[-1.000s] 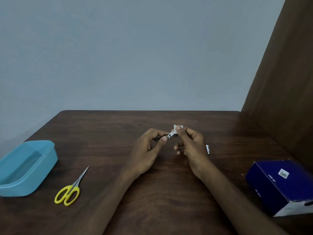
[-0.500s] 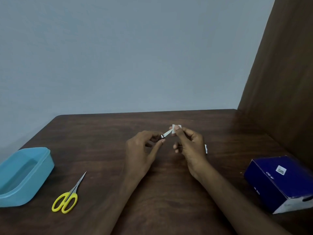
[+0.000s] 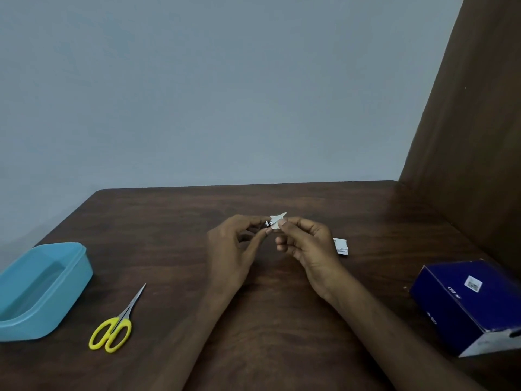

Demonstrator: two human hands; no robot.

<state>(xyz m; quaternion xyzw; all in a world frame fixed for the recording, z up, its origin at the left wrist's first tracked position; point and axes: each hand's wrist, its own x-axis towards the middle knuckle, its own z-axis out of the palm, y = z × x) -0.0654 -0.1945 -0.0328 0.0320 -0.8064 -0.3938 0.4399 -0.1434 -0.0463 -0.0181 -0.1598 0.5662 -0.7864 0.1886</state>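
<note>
Above the middle of the dark wooden table (image 3: pixel 282 306), both hands hold a small white paper packet (image 3: pixel 276 220) with a dark mark at its left end. My left hand (image 3: pixel 235 249) pinches the packet's left end between thumb and forefinger. My right hand (image 3: pixel 306 245) pinches its right part, with a white flap sticking up to the right. What is inside the packet is hidden. A torn white scrap (image 3: pixel 341 246) lies on the table just right of my right hand.
Yellow-handled scissors (image 3: pixel 115 325) lie at the front left, blades pointing away. A light blue plastic tub (image 3: pixel 39 289) sits at the left edge. A dark blue box (image 3: pixel 468 303) stands at the right, near a brown wooden side panel (image 3: pixel 465 136).
The hands stay together on the packet; its white flap has lifted and points up to the right. The camera view shifted slightly to the left and down.
</note>
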